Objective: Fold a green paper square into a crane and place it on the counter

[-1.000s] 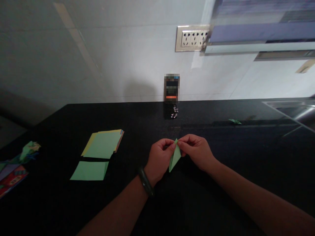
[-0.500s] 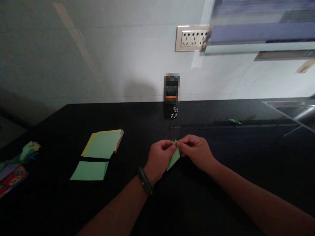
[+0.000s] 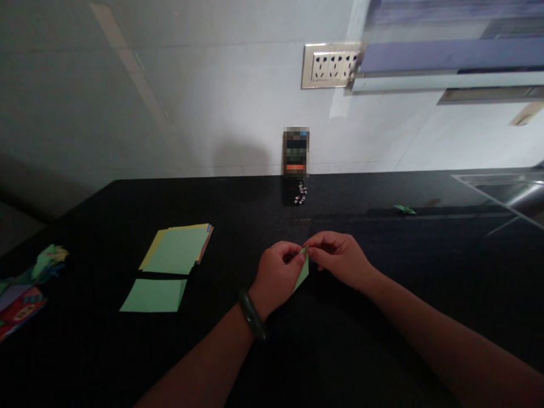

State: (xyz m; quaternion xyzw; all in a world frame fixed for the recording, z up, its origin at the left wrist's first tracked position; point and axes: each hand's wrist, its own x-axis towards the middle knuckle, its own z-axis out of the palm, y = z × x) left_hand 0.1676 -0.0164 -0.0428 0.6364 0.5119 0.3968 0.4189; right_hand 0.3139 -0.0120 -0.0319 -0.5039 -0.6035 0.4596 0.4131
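A small folded piece of green paper is held between both hands, low over the dark countertop. My left hand grips it from the left, thumb and fingers closed, covering much of the paper. At its upper tip, my right hand pinches the paper between thumb and forefinger. To the left lies a stack of coloured paper with a green sheet on top. Nearer to me is a separate green sheet.
A phone-like object, blurred out, leans on the wall with a beaded strap before it. A small folded green paper piece lies right, near a metal sink edge. Crumpled coloured paper and a red packet sit far left.
The green paper has turned in my hands, so less of it shows below the left thumb. The left hand has shifted slightly right, and both hands still pinch the paper.
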